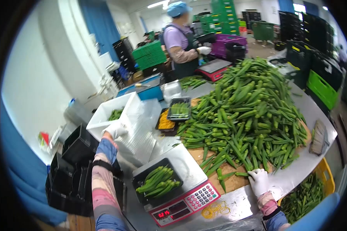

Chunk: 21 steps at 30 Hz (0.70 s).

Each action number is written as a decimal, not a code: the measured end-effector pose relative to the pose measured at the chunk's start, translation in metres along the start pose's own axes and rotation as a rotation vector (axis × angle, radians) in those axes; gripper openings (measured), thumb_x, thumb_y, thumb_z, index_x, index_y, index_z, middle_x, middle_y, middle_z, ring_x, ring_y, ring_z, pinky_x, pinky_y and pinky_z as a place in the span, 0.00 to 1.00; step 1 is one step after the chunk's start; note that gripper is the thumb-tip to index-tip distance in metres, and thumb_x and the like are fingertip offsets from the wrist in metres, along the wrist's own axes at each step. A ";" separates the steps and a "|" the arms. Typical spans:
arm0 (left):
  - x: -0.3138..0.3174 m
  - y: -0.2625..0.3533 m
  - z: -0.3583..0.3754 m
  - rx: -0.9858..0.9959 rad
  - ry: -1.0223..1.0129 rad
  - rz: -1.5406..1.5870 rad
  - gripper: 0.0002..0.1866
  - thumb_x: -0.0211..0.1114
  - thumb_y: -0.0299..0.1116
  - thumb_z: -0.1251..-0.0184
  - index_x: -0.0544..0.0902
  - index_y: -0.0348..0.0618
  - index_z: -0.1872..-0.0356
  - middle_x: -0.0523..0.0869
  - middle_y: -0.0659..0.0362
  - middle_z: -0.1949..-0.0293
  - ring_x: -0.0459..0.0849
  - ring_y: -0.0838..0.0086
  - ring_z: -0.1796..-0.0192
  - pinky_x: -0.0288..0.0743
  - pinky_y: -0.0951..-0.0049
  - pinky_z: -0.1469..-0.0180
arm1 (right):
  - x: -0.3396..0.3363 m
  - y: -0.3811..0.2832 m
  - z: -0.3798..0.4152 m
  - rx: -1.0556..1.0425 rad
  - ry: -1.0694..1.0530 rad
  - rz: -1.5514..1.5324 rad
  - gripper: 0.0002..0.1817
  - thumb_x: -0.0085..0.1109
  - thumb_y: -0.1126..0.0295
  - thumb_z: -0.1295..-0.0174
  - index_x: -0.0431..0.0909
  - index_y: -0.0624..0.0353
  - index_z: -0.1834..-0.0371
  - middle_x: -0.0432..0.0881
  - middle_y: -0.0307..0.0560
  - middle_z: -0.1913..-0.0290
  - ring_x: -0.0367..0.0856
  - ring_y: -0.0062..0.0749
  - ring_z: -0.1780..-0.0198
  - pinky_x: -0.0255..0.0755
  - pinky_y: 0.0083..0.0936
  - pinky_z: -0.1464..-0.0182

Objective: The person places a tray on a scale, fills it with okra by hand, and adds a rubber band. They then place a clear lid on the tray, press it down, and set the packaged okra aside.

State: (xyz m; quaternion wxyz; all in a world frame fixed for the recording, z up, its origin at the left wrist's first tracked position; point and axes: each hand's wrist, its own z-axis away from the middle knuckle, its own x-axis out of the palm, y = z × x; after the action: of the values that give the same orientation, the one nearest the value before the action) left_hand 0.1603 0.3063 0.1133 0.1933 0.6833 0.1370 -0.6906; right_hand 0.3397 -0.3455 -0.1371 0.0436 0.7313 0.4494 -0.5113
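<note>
The left hand (115, 130), in a white glove, lies flat on the sheet of cling film (140, 133) stretched beside a white crate (106, 115), fingers together and pressing down rather than gripping. Just beyond its fingertips, inside that crate, a few okra pods show. The right hand (258, 181), also gloved, rests at the near edge of the big okra pile (246, 111), fingers spread slightly apart and touching the pods nearest it; whether it has actually closed on one I cannot tell.

Between the two hands sits a scale (177, 190) with a red keypad front, and on its platform a black tray of okra (157, 181). Loose rubber bands (216, 210) lie on the steel table (316, 115) near the right wrist. Past the film, further from the left fingers, a filled wrapped tray (180, 109) stands on another holding something yellow. Stacks of empty black trays (79, 146) crowd the left forearm's outer side. Across the table a co-worker (181, 46) in a blue hair cover stands at a second scale (214, 68).
</note>
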 end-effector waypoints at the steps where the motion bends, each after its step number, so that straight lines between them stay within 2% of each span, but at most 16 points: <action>1: 0.010 -0.007 -0.009 -0.009 0.059 -0.120 0.12 0.66 0.35 0.40 0.89 0.39 0.61 0.90 0.48 0.65 0.88 0.56 0.64 0.81 0.59 0.60 | 0.000 0.001 0.000 0.004 -0.009 0.015 0.13 0.68 0.71 0.46 0.87 0.51 0.56 0.82 0.43 0.59 0.78 0.43 0.53 0.69 0.39 0.50; 2: 0.027 -0.026 -0.023 -0.022 0.122 -0.238 0.12 0.64 0.35 0.40 0.89 0.40 0.61 0.91 0.46 0.62 0.89 0.51 0.61 0.82 0.58 0.59 | -0.002 0.002 0.000 0.005 -0.021 0.029 0.13 0.68 0.70 0.46 0.87 0.50 0.56 0.82 0.43 0.59 0.78 0.43 0.53 0.69 0.38 0.50; 4: 0.076 -0.122 -0.064 -0.028 0.195 -0.367 0.12 0.61 0.34 0.38 0.90 0.41 0.60 0.90 0.44 0.59 0.89 0.47 0.55 0.82 0.56 0.55 | -0.007 0.005 0.001 0.050 -0.032 -0.002 0.12 0.68 0.69 0.44 0.86 0.51 0.56 0.82 0.43 0.59 0.78 0.43 0.52 0.69 0.39 0.50; 6: 0.066 -0.072 -0.037 -0.153 0.301 -0.338 0.13 0.60 0.33 0.37 0.89 0.42 0.58 0.90 0.42 0.58 0.88 0.47 0.52 0.81 0.55 0.50 | -0.005 0.012 0.006 0.123 -0.024 -0.073 0.12 0.68 0.69 0.44 0.86 0.52 0.56 0.82 0.44 0.59 0.77 0.43 0.52 0.69 0.39 0.49; 7: 0.069 -0.065 -0.029 -0.250 0.409 -0.211 0.12 0.58 0.34 0.35 0.87 0.41 0.58 0.89 0.41 0.57 0.87 0.46 0.51 0.79 0.51 0.48 | -0.010 0.011 0.004 0.146 0.015 -0.135 0.10 0.69 0.71 0.43 0.85 0.55 0.57 0.83 0.47 0.59 0.80 0.46 0.53 0.72 0.41 0.49; 10: 0.029 0.030 0.010 -0.458 0.501 -0.260 0.13 0.52 0.35 0.28 0.82 0.40 0.56 0.87 0.40 0.58 0.86 0.44 0.50 0.78 0.50 0.47 | -0.008 0.018 0.008 0.289 0.098 -0.383 0.11 0.69 0.74 0.42 0.83 0.59 0.56 0.85 0.51 0.60 0.83 0.50 0.56 0.77 0.40 0.51; 11: 0.030 0.027 0.010 -0.422 0.653 -0.287 0.11 0.51 0.33 0.27 0.80 0.39 0.58 0.88 0.42 0.59 0.86 0.44 0.53 0.77 0.49 0.49 | -0.008 0.021 0.009 0.396 0.033 -0.474 0.11 0.69 0.74 0.39 0.82 0.62 0.54 0.87 0.55 0.60 0.87 0.50 0.58 0.80 0.36 0.53; 14: 0.008 0.030 0.022 -0.269 1.085 -0.214 0.09 0.53 0.31 0.26 0.80 0.39 0.58 0.86 0.46 0.60 0.86 0.49 0.58 0.77 0.53 0.52 | -0.034 -0.001 -0.005 0.539 -0.079 -0.639 0.13 0.70 0.72 0.38 0.83 0.62 0.51 0.88 0.56 0.57 0.88 0.46 0.56 0.80 0.32 0.52; 15: 0.000 0.042 0.031 -0.257 1.136 -0.054 0.08 0.54 0.31 0.26 0.80 0.39 0.58 0.86 0.47 0.60 0.85 0.52 0.58 0.77 0.55 0.52 | -0.030 -0.003 -0.008 0.487 -0.070 -0.659 0.13 0.70 0.70 0.36 0.83 0.61 0.50 0.89 0.54 0.57 0.89 0.42 0.56 0.80 0.30 0.52; 17: -0.024 0.083 0.052 -0.222 1.237 0.268 0.07 0.56 0.30 0.27 0.80 0.39 0.56 0.85 0.49 0.60 0.85 0.58 0.58 0.76 0.60 0.53 | -0.030 -0.023 -0.025 0.359 -0.076 -0.668 0.13 0.69 0.68 0.36 0.84 0.59 0.51 0.89 0.52 0.56 0.89 0.42 0.55 0.80 0.31 0.50; 21: -0.038 0.130 0.116 -0.058 1.181 0.362 0.11 0.55 0.30 0.26 0.81 0.38 0.51 0.85 0.51 0.59 0.84 0.66 0.56 0.77 0.67 0.51 | -0.015 -0.085 -0.069 -0.057 -0.004 -0.648 0.12 0.67 0.65 0.35 0.85 0.55 0.51 0.88 0.49 0.54 0.85 0.45 0.52 0.78 0.35 0.48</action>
State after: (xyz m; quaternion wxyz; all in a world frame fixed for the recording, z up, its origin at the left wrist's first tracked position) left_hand 0.1160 0.1416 0.1647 0.2175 0.9571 0.1213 -0.1480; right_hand 0.3279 -0.2680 -0.0584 -0.0998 0.5479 0.6728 -0.4870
